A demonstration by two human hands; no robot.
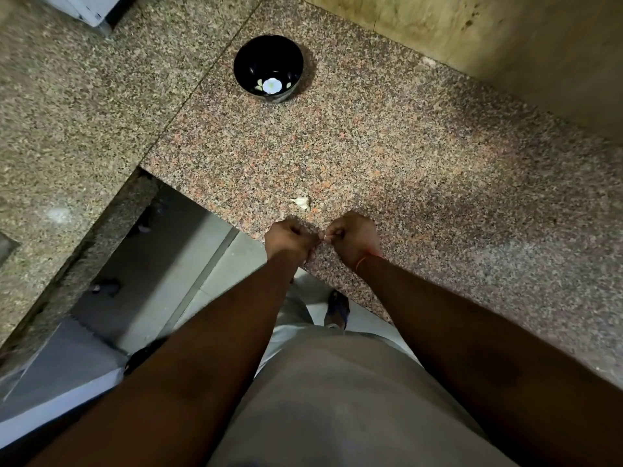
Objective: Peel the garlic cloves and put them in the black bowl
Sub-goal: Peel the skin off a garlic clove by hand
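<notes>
A black bowl (pixel 268 67) stands far back on the speckled granite counter (pixel 404 156), with a white flower mark and a few pale peeled cloves at its bottom. Near the counter's front edge lies one unpeeled garlic clove (pixel 301 201) with a scrap of skin beside it. Just below it my left hand (pixel 290 239) and my right hand (pixel 352 235) meet, fingers curled. Between their fingertips they pinch a small pale garlic clove (pixel 322 236), mostly hidden by the fingers.
A second granite slab (pixel 67 112) joins at the left across a seam. The counter's front edge runs diagonally under my wrists, with tiled floor and a foot below. A beige wall (pixel 505 45) rises at the back right.
</notes>
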